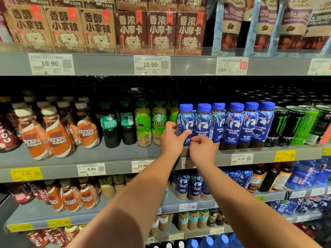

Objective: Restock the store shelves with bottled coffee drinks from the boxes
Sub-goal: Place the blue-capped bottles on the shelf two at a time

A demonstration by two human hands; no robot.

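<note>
A grey store shelf (114,158) carries rows of bottled coffee drinks. At its front edge, the left hand (172,138) wraps the leftmost blue Luckin Coffee bottle (185,120), thumb across the label. The right hand (201,148) pinches low on the neighbouring blue bottle (203,122), fingers curled. Starbucks bottles (143,122) stand just beside, left; Monster cans (286,126) right.

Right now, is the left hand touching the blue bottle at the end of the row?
Touching. In the head view, the left hand wraps the leftmost blue bottle: its fingers curl behind the bottle's side and the thumb presses across the label.
</note>
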